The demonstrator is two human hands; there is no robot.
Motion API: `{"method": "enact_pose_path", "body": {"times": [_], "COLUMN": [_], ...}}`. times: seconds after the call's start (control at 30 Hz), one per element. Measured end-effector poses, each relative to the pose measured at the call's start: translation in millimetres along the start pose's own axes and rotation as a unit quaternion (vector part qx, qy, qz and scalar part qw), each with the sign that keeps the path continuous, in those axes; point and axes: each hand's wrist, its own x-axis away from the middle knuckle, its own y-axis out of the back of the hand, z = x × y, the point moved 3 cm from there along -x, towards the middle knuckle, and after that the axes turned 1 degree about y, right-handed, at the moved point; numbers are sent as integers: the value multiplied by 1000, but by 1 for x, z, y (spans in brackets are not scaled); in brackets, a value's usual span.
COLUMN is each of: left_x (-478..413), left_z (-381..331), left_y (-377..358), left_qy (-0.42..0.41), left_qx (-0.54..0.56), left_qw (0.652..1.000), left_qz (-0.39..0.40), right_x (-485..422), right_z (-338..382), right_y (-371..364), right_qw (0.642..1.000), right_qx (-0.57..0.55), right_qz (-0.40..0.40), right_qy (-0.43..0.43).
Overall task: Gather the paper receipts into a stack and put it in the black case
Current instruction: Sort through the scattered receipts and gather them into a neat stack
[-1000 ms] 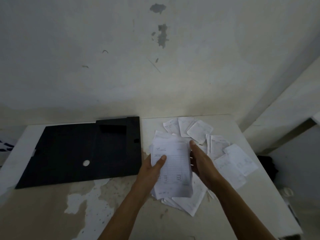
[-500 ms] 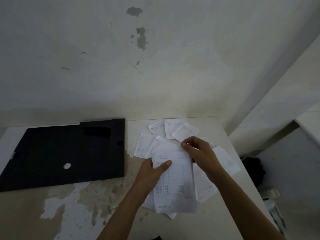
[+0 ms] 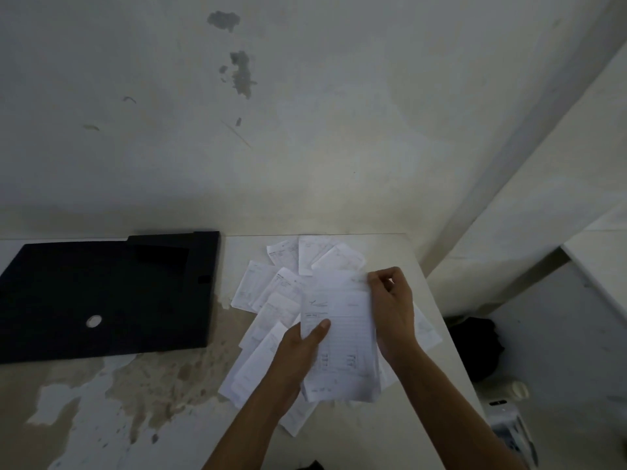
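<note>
A small stack of white paper receipts [image 3: 342, 340] is held above the table. My left hand [image 3: 298, 354] grips its left edge, thumb on top. At the top right corner, my right hand [image 3: 393, 310] pinches the stack. Several loose receipts [image 3: 271, 290] lie scattered on the table under and around the stack, some fanned out toward the wall. The black case [image 3: 101, 293] lies flat and open on the left of the table, well clear of both hands, with a round hole in its surface.
The worn table [image 3: 142, 385] has peeling paint in front of the case. Its right edge drops off just past my right forearm. The wall stands right behind the table. A dark bundle [image 3: 478, 344] and a white device [image 3: 509, 425] sit on the floor to the right.
My right hand has moved up from the stack's right side to pinch its top right corner. The stack sits slightly further right, uncovering more loose receipts on its left.
</note>
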Motion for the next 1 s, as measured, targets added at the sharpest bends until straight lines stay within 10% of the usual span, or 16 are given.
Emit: {"method": "enact_pose_path", "body": {"times": [0.27,0.47,0.77,1.0], "left_x": [-16,-23,-29,-36], "left_z": [11,25,103,131], "left_y": [-32,-45,-37,-45], "left_qy": [-42,-130,-66,-65], "left_qx": [57,-101,-163,-55], "left_qw": [996,980,976,972], "left_qz": [-58,-112,-131,-219], "right_x": [-17,-17,3,16], "right_z": [-34,-75,-159,-178], "right_y": [33,46,53,50], "right_qw": [973,966,942,945], "right_qx": [-147,83,84,61], "right_qz": [150,243,313,305], "right_qy": [-91,33,82,-101]}}
